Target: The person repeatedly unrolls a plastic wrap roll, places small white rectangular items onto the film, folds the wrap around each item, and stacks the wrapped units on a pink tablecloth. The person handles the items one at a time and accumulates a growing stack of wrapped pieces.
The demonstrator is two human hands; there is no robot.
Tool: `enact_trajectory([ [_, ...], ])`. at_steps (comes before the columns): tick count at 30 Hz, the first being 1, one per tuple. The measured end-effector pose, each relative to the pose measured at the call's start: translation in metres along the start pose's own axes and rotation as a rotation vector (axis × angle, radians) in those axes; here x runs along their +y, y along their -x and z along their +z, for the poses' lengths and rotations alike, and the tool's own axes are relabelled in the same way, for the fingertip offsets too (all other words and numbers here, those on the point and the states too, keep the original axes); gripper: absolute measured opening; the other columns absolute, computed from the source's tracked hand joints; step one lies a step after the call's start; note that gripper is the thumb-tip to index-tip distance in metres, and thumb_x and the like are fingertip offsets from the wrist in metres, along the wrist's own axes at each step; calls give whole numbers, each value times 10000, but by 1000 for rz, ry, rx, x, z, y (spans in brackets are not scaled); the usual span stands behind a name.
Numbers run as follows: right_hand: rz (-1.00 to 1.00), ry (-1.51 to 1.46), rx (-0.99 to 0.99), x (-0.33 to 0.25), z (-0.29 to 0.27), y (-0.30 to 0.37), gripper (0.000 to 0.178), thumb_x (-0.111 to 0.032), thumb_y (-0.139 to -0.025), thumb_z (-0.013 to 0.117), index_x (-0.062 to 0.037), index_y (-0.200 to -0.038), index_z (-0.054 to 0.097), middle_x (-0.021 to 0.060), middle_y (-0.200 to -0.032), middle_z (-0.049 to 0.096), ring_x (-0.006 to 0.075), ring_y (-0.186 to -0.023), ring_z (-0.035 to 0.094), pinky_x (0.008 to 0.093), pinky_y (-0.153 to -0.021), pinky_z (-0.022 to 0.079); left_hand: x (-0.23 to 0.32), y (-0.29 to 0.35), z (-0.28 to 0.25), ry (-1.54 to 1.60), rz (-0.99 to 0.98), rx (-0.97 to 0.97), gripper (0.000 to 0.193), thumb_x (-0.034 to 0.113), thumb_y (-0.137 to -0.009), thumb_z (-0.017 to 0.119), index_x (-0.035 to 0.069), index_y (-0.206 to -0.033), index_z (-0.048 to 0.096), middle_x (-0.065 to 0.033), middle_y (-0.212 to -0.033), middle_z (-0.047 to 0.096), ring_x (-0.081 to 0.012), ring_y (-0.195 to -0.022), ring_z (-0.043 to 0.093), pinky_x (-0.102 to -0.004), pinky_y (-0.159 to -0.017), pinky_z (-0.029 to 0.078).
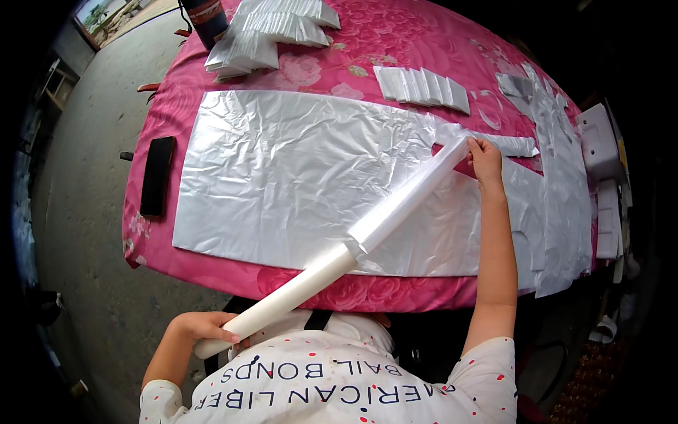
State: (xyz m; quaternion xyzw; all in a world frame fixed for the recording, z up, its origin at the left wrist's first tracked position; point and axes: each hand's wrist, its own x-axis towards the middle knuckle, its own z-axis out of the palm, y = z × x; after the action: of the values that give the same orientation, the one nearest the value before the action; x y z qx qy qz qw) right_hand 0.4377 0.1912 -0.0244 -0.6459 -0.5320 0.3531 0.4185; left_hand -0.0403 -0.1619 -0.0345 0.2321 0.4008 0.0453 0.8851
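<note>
A long white tube (296,286) slants up from my lap across the table's near edge. My left hand (215,328) is closed around its lower end. Rolled translucent plastic film (406,199) continues in line from the tube's upper end; how far the tube runs inside it I cannot tell. My right hand (485,159) pinches the far end of that rolled film. Under the roll, a wide sheet of shiny plastic (282,169) lies flat and wrinkled over the table.
Stacks of folded plastic packets (275,32) and a smaller fanned row (422,88) lie at the back. A black phone (157,177) is at left, a dark canister (206,21) behind it. Loose plastic pieces (561,155) and white containers (600,145) stand right. Pink floral cloth (360,291) covers the table.
</note>
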Motion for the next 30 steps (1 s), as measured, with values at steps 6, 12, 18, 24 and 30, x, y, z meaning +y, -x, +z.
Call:
enact_trajectory([
  [6, -101, 32, -75, -5, 18, 10, 165, -164, -868, 586, -5, -841, 621, -8, -658, 566, 48, -547, 486, 202, -496, 409, 45, -3, 7, -510, -17, 57, 519, 289, -753, 725, 17, -1154, 540, -71, -1024, 613, -157, -978, 538, -293, -853, 416],
  [12, -169, 33, -290, -25, 70, 24, 183, -165, -850, 598, 15, -823, 617, 0, -657, 573, 66, -576, 507, 227, -542, 423, 173, -44, 55, -1544, 424, 628, 415, 244, -679, 717, 71, -1029, 577, -108, -946, 628, -279, -891, 598, -373, -759, 468],
  [18, -211, 85, -422, -48, 101, 25, 180, -169, -843, 599, 10, -833, 620, 14, -643, 567, 85, -571, 504, 247, -541, 414, 177, -107, 50, -1710, 1214, 604, 497, 140, -722, 671, 34, -1181, 511, -110, -1216, 493, -279, -1121, 478, -399, -953, 399],
  [24, -39, -23, -502, -37, 99, 13, 255, -232, -868, 590, 7, -955, 594, 21, -752, 596, 91, -608, 513, 248, -577, 439, 131, -140, 68, -1940, 894, 380, 778, 543, -846, 407, -73, -1318, 349, -195, -1410, 314, -303, -1319, 286, -425, -1091, 207],
  [30, -214, -85, -392, -59, 83, 70, 412, -349, -882, 575, -16, -1123, 551, 63, -1013, 587, 115, -821, 545, 259, -723, 455, 114, -141, 74, -1902, 889, 450, 792, 605, -838, 386, -5, -1342, 358, -187, -1422, 299, -294, -1338, 259, -435, -1094, 190],
])
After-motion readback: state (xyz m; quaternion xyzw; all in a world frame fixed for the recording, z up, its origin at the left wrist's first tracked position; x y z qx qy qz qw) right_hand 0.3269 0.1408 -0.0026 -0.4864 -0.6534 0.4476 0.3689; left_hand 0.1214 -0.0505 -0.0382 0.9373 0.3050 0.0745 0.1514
